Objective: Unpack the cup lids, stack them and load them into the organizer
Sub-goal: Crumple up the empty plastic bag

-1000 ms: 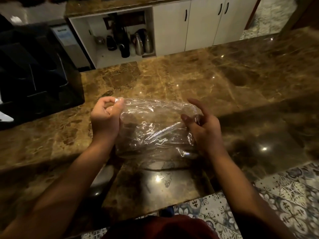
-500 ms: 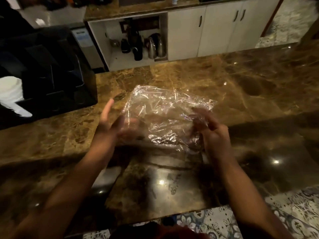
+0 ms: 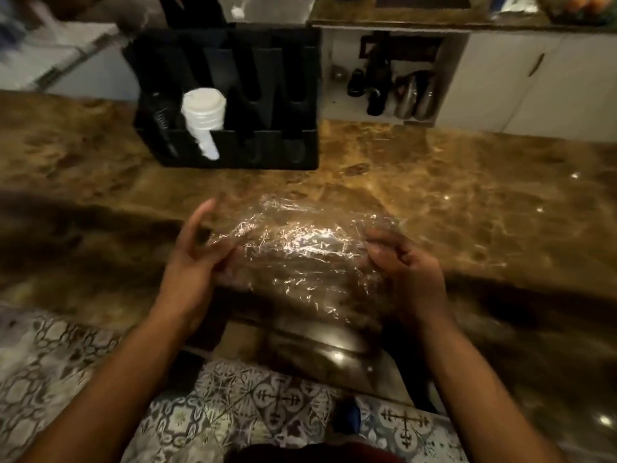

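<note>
Black organizer (image 3: 233, 135) stands on the brown marble tabletop (image 3: 467, 195), far left of centre, slots facing the person. A stack of white cup lids (image 3: 203, 110) sits in its second slot from the left; a darker stack (image 3: 160, 118) is in the slot left of that, too dim to identify. Nearer the person, left hand (image 3: 192, 265) is at the left end of a crinkled clear plastic bag (image 3: 300, 259), fingers mostly straight, thumb against the film. The bag is held just above the tabletop's near edge; contents too blurred to make out. Right hand (image 3: 405, 272) grips the bag's right end, fingers curled into the plastic. Beyond the tabletop, right of the organizer, an open cabinet shelf (image 3: 384, 88) holds dark bottles and metal flasks.
</note>
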Tool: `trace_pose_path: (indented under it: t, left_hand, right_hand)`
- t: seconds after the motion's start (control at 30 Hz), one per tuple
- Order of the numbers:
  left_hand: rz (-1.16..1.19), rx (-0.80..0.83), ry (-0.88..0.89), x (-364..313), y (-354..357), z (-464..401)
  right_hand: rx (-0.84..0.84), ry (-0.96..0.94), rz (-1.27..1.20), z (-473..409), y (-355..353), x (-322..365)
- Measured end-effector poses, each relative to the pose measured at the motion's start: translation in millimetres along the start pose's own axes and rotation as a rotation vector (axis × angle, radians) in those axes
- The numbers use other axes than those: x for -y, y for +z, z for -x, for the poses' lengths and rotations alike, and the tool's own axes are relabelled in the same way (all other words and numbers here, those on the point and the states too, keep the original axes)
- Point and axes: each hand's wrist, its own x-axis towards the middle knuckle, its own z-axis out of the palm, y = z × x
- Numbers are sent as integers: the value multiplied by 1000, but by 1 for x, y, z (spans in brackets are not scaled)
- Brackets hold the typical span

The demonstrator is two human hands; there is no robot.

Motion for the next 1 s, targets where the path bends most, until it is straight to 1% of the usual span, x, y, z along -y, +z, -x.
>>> trace_pose_path:
  t: [0.1, 0.2, 0.27, 0.37, 0.43, 0.47, 0.5, 0.57, 0.63, 0.77, 0.9, 0.93, 1.0]
  left_hand:
    - [129, -116, 3, -3, -51, 34]
    - [196, -189, 14, 5, -103, 89]
    - [167, -179, -40, 13, -136, 125]
    - [157, -192, -190, 16, -192, 159]
    - [155, -179, -244, 10, -232, 175]
    - [152, -194, -238, 6, -252, 182]
    - [162, -247, -216, 3, -271, 187]
    - [228, -399, -188, 0, -308, 200]
    - [243, -496, -155, 0, -338, 210]
    - [153, -545, -95, 0, -380, 226]
    - [-1, -516, -45, 12, -422, 219]
    - [-28, -513, -59, 19, -435, 215]
    - [-44, -575, -141, 31, -462, 204]
  right_hand:
    - [135, -63, 65, 20, 45, -12]
    - [264, -30, 66, 45, 107, -39]
    - [405, 10, 148, 69, 159, -63]
    - [605, 109, 193, 113, 235, -100]
    - [689, 161, 243, 142, 275, -126]
    - [712, 134, 309, 154, 292, -138]
    - [750, 119, 354, 165, 308, -148]
    - [791, 142, 402, 180, 333, -168]
    - [843, 166, 432, 190, 353, -189]
    - [953, 216, 534, 201, 393, -228]
    - [1023, 243, 581, 204, 436, -264]
    - [1039, 247, 575, 202, 448, -274]
    - [1024, 279, 557, 196, 470, -293]
